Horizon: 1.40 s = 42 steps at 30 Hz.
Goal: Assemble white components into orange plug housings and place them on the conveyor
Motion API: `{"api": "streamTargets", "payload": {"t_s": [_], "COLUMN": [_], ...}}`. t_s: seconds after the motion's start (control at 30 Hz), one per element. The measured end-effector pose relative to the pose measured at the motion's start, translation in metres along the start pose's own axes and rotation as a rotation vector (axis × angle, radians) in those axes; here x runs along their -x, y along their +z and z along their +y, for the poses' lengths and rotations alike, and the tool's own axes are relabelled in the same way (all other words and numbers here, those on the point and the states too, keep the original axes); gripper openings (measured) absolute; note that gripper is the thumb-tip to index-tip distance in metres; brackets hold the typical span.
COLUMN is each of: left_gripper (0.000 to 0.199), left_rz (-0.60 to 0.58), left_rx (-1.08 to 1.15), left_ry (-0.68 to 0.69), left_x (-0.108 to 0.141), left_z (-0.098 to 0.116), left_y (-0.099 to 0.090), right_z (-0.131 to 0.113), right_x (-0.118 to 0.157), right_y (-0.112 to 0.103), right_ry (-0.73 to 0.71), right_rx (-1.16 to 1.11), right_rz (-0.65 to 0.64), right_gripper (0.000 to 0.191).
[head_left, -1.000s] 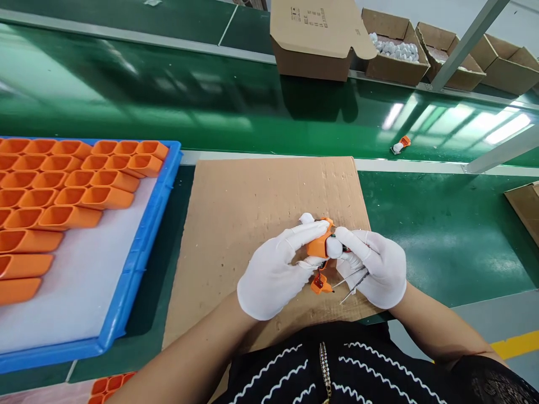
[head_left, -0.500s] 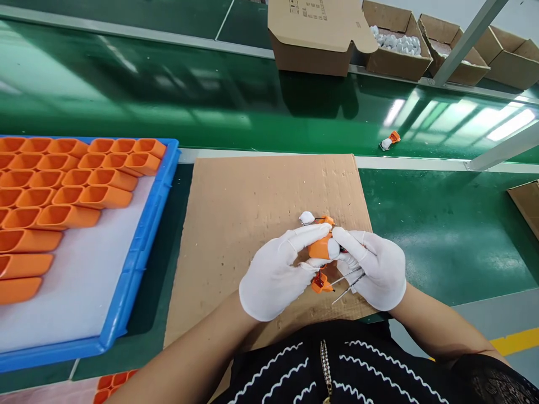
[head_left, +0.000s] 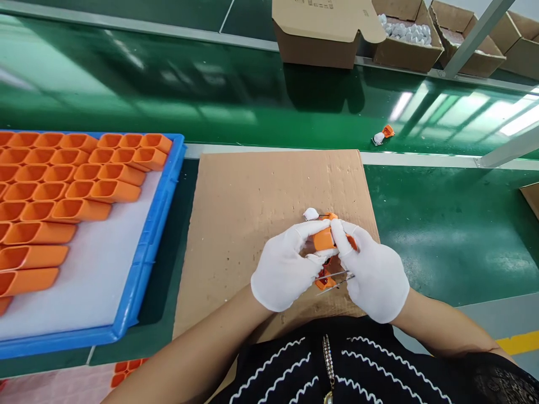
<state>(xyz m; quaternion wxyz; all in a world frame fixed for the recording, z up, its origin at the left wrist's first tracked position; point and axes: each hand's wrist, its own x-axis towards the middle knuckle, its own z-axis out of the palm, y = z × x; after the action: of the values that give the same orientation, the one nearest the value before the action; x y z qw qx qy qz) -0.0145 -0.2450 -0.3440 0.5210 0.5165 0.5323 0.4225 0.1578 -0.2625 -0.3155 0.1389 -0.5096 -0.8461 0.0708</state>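
Note:
Both my hands wear white gloves and meet over a brown cardboard sheet (head_left: pixel 252 207). My left hand (head_left: pixel 286 266) pinches a small orange plastic housing (head_left: pixel 324 239) between thumb and forefinger. My right hand (head_left: pixel 374 275) presses on the same housing from the right and also carries thin metal tweezers (head_left: pixel 337 278) that point left under the piece. A small orange part with wires (head_left: pixel 322 279) hangs below the housing. Just beyond my fingers lies a small white piece (head_left: pixel 311 214) on the cardboard.
A blue tray (head_left: pixel 155 224) at the left holds rows of several orange housings (head_left: pixel 71 185). On the green conveyor belt (head_left: pixel 168 95) lies one assembled orange-and-white piece (head_left: pixel 381 136). Cardboard boxes (head_left: pixel 320 33) stand along the far side, one with white parts (head_left: pixel 406 31). A metal post (head_left: pixel 471 39) slants at the right.
My right hand turned over the housing, so its white end is now covered by my fingers. The piece on the belt drifted left. The view shifted slightly.

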Motion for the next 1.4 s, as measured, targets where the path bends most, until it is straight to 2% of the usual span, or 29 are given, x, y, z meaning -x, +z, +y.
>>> {"api": "streamTargets", "payload": {"t_s": [0.1, 0.17, 0.2, 0.23, 0.3, 0.4, 0.5, 0.6, 0.67, 0.83, 1.0, 1.2, 1.4], "left_gripper": [0.041, 0.04, 0.04, 0.04, 0.042, 0.043, 0.04, 0.04, 0.041, 0.037, 0.034, 0.032, 0.034], "left_rz": [-0.031, -0.036, -0.047, -0.064, -0.103, -0.151, -0.209, -0.23, -0.232, -0.221, -0.171, -0.171, -0.147], "left_rx": [0.16, 0.166, 0.146, 0.119, 0.068, 0.034, 0.02, -0.007, -0.023, -0.151, -0.207, -0.236, -0.226], "left_ry": [-0.046, 0.044, 0.11, 0.183, 0.342, 0.547, 0.634, 0.684, 0.723, 0.778, 0.797, 0.764, 0.717], "left_x": [-0.004, -0.005, -0.005, -0.005, -0.005, -0.006, -0.006, -0.006, -0.006, -0.006, -0.006, -0.004, -0.004], "left_z": [0.001, 0.001, 0.001, 0.001, 0.0, -0.001, -0.001, 0.001, 0.002, 0.005, 0.004, 0.002, 0.002], "left_y": [-0.002, -0.005, -0.007, -0.009, -0.012, -0.014, -0.014, -0.013, -0.012, -0.009, -0.005, -0.004, -0.002], "right_z": [0.01, 0.017, 0.02, 0.024, 0.028, 0.032, 0.03, 0.026, 0.024, 0.017, 0.016, 0.02, 0.018], "right_x": [0.0, -0.003, -0.005, -0.007, -0.012, -0.017, -0.019, -0.019, -0.019, -0.019, -0.017, -0.015, -0.018], "right_y": [-0.008, -0.01, -0.01, -0.009, -0.005, -0.001, -0.001, -0.002, -0.002, -0.003, -0.002, 0.004, 0.002], "right_ry": [0.046, 0.151, 0.214, 0.279, 0.385, 0.46, 0.515, 0.558, 0.554, 0.454, 0.398, 0.472, 0.496], "right_rx": [-0.468, -0.711, -0.823, -0.945, -1.223, -1.561, -1.725, -1.766, -1.77, -1.739, -1.668, -1.519, -1.521], "right_rz": [0.134, 0.235, 0.246, 0.215, 0.044, -0.271, -0.391, -0.384, -0.359, -0.224, -0.205, -0.202, -0.192], "right_gripper": [0.058, 0.047, 0.04, 0.034, 0.029, 0.039, 0.035, 0.025, 0.026, 0.024, 0.016, 0.024, 0.033]}}
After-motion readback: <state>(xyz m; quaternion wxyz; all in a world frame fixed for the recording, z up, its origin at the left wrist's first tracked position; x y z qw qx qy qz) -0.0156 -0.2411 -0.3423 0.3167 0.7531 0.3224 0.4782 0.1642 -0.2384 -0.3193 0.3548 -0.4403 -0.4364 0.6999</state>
